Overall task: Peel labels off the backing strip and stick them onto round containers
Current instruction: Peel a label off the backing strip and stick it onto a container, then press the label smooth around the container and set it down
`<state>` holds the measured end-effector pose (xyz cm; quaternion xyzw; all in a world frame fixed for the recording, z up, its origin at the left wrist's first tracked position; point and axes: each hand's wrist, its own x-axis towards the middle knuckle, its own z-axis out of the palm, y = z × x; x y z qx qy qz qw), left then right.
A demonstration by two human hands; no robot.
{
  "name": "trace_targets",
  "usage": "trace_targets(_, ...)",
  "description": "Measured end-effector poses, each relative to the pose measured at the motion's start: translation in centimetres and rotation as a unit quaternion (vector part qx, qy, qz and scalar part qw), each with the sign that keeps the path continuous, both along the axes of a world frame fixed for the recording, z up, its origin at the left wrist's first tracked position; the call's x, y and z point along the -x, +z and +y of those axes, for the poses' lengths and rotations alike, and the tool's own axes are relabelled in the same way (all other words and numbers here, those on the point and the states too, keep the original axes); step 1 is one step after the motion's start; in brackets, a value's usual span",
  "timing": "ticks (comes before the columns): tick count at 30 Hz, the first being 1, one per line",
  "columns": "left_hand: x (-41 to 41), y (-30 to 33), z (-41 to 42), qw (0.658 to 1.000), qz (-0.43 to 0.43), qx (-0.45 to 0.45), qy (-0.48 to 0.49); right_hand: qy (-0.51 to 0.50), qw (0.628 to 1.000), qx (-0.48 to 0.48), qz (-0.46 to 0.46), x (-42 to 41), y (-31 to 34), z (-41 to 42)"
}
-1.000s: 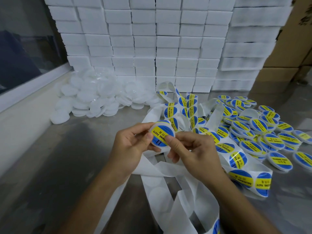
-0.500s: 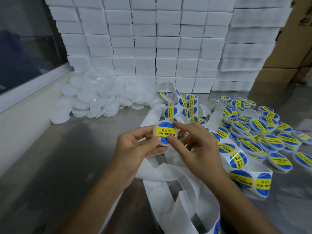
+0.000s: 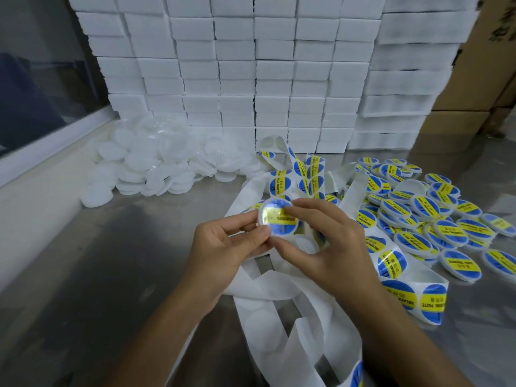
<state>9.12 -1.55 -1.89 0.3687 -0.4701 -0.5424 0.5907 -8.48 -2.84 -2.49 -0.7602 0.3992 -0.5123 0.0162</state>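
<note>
A small round container [image 3: 277, 218], shallow and made of whitish translucent plastic, sits between both hands above the middle of the table; a glossy round label [image 3: 280, 219] in blue with a yellow band covers its face and catches a glare. The left hand [image 3: 223, 254] pinches its left rim between curled thumb and fingers, while the right hand [image 3: 326, 247] holds the right side, forefinger on the upper edge and thumb below. Under the hands lies the backing strip [image 3: 268, 317], a smooth white paper ribbon looped and twisted over itself, bare with faint round outlines near the person, still carrying blue and yellow labels farther out. To the right spreads a pile of labelled containers [image 3: 435, 219], flat discs overlapping one another. To the far left lies a heap of plain white containers [image 3: 150, 166], matte and milky. The table [image 3: 97, 275] is dull grey metal with soft reflections. Behind stands a wall of stacked white foam blocks [image 3: 237, 65], rough-edged, with brown cardboard boxes [image 3: 480, 79] at the right and a dark window [image 3: 42, 79] at the left.
</note>
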Motion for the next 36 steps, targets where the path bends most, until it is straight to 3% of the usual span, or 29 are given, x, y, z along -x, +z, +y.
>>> trace_targets(4,-0.2,0.2,-0.2,0.993,0.025,0.026,0.112,-0.11,0.993,-0.04,0.017,3.2,0.8,-1.2)
trace_targets(7,-1.1,0.3,-0.7,0.982,0.031,0.038,0.184,-0.256,0.959,-0.124,0.017,7.0,0.9,-2.5)
trace_targets(10,-1.7,-0.1,-1.2,0.968,-0.005,0.04,0.249,-0.37,0.906,-0.207,-0.007,10.0,0.5,-3.5)
trace_targets(13,-1.9,-0.7,-1.8,0.953,-0.091,0.058,0.284,-0.417,0.88,-0.227,-0.029,11.6,0.0,-4.0)
trace_targets(17,-2.3,-1.9,-2.3,0.921,-0.28,0.05,0.266,-0.402,0.875,-0.269,-0.042,11.8,-0.8,-4.5)
trace_targets(23,-2.6,-2.8,-2.5,0.896,-0.368,0.035,0.247,-0.392,0.899,-0.192,-0.024,11.1,-0.6,-4.0)
trace_targets(30,-2.6,-2.8,-2.6,0.904,-0.35,0.05,0.24,-0.24,0.97,-0.001,-0.029,5.7,0.8,-2.2)
trace_targets(33,-2.1,-2.1,-2.3,0.919,-0.294,0.095,0.243,-0.142,0.99,-0.008,-0.015,2.8,0.6,-1.2)
trace_targets(36,-1.6,-1.5,-1.9,0.94,-0.225,0.109,0.232,-0.047,0.996,-0.079,-0.014,0.6,0.0,-0.4)
